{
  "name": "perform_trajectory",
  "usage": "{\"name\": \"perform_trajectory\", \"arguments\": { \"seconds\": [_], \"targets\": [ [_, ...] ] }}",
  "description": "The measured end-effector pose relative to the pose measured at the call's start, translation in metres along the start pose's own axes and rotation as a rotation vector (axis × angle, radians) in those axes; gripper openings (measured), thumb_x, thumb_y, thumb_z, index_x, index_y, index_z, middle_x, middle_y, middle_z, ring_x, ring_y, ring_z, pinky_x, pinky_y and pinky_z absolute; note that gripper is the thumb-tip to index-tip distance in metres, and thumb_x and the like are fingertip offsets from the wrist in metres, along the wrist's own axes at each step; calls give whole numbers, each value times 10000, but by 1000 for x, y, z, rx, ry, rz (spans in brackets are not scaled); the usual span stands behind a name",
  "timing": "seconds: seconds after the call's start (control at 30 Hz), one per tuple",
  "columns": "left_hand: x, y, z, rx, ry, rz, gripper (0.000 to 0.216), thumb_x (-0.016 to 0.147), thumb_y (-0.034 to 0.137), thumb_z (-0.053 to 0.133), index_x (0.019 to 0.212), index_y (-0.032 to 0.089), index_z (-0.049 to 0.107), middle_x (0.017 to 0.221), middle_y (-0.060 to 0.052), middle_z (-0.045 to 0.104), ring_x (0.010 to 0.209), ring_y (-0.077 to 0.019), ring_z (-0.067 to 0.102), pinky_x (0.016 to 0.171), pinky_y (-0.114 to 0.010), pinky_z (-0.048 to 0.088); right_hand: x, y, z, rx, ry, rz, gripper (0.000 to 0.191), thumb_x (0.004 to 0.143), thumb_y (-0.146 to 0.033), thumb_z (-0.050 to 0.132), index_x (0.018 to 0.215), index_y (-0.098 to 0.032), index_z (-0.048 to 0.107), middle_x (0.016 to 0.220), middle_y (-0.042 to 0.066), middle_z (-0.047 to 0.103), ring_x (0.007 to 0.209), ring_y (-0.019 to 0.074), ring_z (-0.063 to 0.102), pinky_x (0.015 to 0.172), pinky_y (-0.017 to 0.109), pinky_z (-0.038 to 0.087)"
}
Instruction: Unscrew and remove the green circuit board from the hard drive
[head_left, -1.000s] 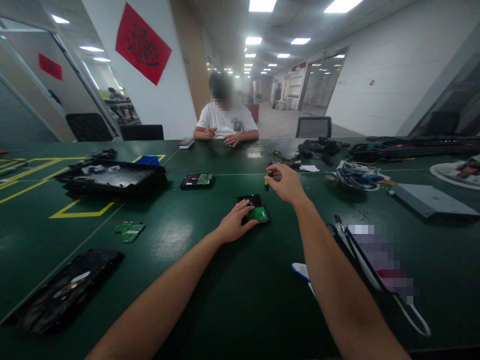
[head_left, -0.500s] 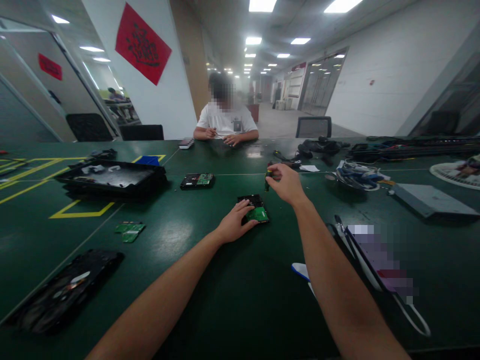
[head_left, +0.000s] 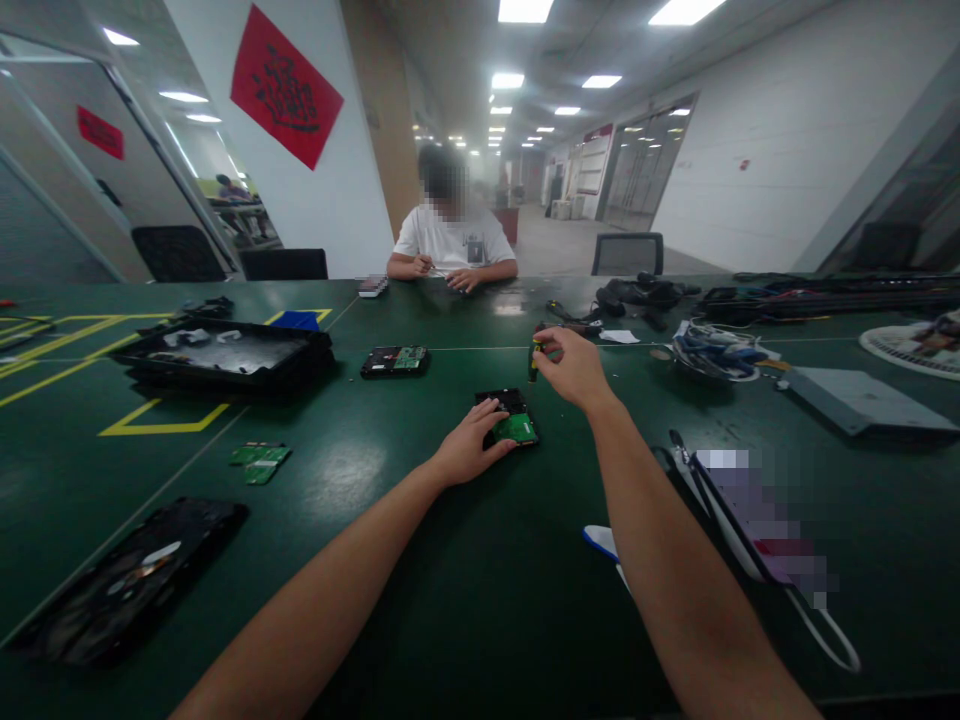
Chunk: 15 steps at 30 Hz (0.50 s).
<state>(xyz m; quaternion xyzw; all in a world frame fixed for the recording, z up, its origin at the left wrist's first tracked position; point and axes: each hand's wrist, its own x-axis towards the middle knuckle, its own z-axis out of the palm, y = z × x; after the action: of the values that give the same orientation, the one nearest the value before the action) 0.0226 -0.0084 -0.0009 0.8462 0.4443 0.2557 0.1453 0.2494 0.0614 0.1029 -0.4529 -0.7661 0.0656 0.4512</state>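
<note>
A black hard drive [head_left: 517, 428] with a green circuit board lies on the dark green table in front of me. My left hand [head_left: 472, 440] holds it down, fingers across its top and thumb along the near edge. Just beyond the drive, to the right, my right hand [head_left: 570, 362] pinches a small screwdriver [head_left: 533, 362] with a black and yellow handle. The screwdriver stands nearly upright, apart from the drive; its tip cannot be made out. A second hard drive [head_left: 394, 361] lies farther left.
Black trays [head_left: 225, 365] and loose green circuit boards [head_left: 260, 463] lie left, with a black casing [head_left: 127, 585] nearer. On the right are a grey metal box [head_left: 870, 400], bundled cables [head_left: 712, 350] and a pixelated flat object [head_left: 757, 520]. A person [head_left: 454, 240] sits opposite.
The screwdriver has shifted very slightly in the fingers of my right hand. My left hand and the hard drive stay where they were.
</note>
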Motion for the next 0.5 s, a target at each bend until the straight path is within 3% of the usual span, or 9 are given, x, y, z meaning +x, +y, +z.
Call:
{"name": "perform_trajectory", "arguments": {
  "seconds": [0.5],
  "targets": [
    [0,1,-1,0,-5,-10,648,935,596,552,1442,193,532,1617,-128,380,1528,-287,296,1259,-480,258,-1,0,1,50,12,7,214,848,-259,682,1053,-197,695,984,73,731,857,216,720,810,395,611]
  ]
}}
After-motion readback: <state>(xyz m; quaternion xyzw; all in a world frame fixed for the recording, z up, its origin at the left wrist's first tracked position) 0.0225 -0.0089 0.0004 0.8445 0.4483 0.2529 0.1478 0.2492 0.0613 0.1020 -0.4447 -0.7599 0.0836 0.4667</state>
